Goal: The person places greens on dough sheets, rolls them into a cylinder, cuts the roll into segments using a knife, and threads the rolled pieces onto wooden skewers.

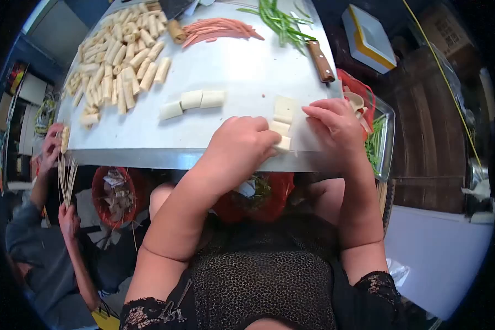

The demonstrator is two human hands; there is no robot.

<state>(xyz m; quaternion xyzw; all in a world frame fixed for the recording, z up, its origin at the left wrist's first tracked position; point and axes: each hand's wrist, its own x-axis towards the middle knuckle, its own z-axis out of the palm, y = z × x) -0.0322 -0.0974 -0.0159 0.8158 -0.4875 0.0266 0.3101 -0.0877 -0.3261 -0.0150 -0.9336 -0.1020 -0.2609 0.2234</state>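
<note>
A short column of pale tofu skin pieces (285,105) lies near the table's front edge. Curled over its lower end is my left hand (245,136), fingers closed on the nearest piece. My right hand (338,124) hovers just right of the column, fingers stretched out and apart from the pieces, with nothing seen in it. Its lower part is blurred. Three more flat pale pieces (191,99) lie in a row left of my hands.
A heap of tofu skin rolls (118,60) covers the table's left. Pink meat strips (220,30), green strips (280,22) and a wooden-handled knife (320,61) lie behind. At left, a co-worker's hands (69,220) hold skewers (67,179). A red-lined bin (114,195) stands below.
</note>
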